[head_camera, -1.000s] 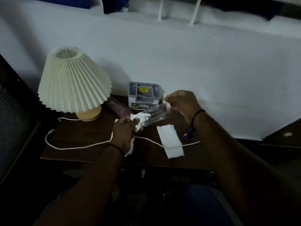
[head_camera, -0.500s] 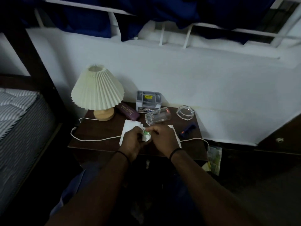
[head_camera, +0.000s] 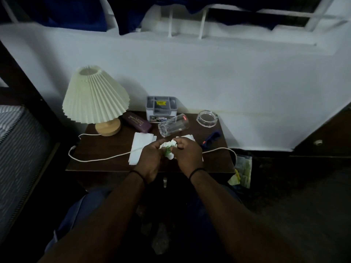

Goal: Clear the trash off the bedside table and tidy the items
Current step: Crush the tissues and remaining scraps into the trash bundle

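Compared with a second ago, I no longer see the clear ribbed drinking glass (head_camera: 173,124) held up in the right hand (head_camera: 188,155); it now lies on its side on the dark wooden bedside table (head_camera: 98,149), just in front of the grey plastic organiser box (head_camera: 161,108). Since half a second ago both hands have stayed together over the table's front middle.

My left hand (head_camera: 151,158) has its fingers curled in close around the crumpled white paper wad with green print (head_camera: 169,149), and the right hand pinches the same wad from the other side, fingers tightly bent. The wad sits between the two hands, just above the table top. I cannot tell whether it touches the wood.

A flat folded white tissue (head_camera: 139,147) lies under and beside the left hand, and a second white tissue (head_camera: 187,138) peeks out behind the right knuckles. A white cable (head_camera: 98,159) runs across the table under the hands. At the back left stands the cream pleated-shade lamp on its wooden base (head_camera: 95,99), with a dark purple spectacle case (head_camera: 136,121) beside it. A clear glass ashtray (head_camera: 207,118) and dark blue sunglasses (head_camera: 210,139) lie on the right side.
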Motion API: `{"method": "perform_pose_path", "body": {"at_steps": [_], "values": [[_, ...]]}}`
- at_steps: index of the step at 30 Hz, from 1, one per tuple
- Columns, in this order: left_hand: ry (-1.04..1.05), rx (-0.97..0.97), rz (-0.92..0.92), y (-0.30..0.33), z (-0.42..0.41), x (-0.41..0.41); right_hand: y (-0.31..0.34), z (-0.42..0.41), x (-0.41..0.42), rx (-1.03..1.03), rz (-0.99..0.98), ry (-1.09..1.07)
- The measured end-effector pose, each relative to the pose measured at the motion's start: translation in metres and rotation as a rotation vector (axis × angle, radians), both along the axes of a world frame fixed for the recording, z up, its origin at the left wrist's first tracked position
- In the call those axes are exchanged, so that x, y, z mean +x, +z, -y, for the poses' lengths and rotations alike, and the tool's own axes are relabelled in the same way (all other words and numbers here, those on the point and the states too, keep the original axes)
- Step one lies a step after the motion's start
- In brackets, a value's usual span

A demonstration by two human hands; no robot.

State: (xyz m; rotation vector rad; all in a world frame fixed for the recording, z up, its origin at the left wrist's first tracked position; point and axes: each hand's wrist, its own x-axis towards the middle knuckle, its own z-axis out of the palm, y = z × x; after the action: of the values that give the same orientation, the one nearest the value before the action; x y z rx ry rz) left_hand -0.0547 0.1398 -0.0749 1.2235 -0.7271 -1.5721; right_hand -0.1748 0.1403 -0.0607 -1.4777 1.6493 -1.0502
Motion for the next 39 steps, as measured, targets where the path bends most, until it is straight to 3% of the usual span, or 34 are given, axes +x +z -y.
{"method": "perform_pose_path", "body": {"at_steps": [4, 6, 9, 12, 15, 18, 24, 30, 39], "values": [[0.046, -0.211, 0.502, -0.003, 0.005, -0.001, -0.001, 0.005, -0.002, 0.091, 0.274, -0.054], [0.143, -0.216, 0.514, -0.005, 0.003, -0.001, 0.000, 0.006, -0.004, 0.135, 0.429, -0.060], [0.195, -0.150, 0.360, 0.000, 0.002, -0.007, 0.005, 0.006, -0.007, 0.119, 0.502, -0.060], [0.209, -0.159, 0.280, 0.022, 0.009, -0.026, 0.017, 0.009, -0.018, 0.027, 0.410, -0.121], [0.168, -0.168, 0.131, 0.049, 0.019, -0.057, 0.049, 0.012, -0.048, -0.118, 0.166, -0.073], [-0.002, -0.174, -0.014, 0.071, 0.022, -0.093, 0.081, 0.014, -0.087, -0.227, -0.098, -0.029], [-0.304, -0.084, -0.131, 0.078, 0.028, -0.146, 0.101, 0.016, -0.169, -0.182, -0.367, -0.032], [-0.427, -0.036, 0.052, 0.054, 0.032, -0.205, 0.065, 0.011, -0.248, -0.107, -0.425, -0.156], [-0.405, 0.050, 0.238, -0.003, 0.069, -0.232, -0.078, 0.026, -0.299, 0.028, -0.527, -0.165]]}}
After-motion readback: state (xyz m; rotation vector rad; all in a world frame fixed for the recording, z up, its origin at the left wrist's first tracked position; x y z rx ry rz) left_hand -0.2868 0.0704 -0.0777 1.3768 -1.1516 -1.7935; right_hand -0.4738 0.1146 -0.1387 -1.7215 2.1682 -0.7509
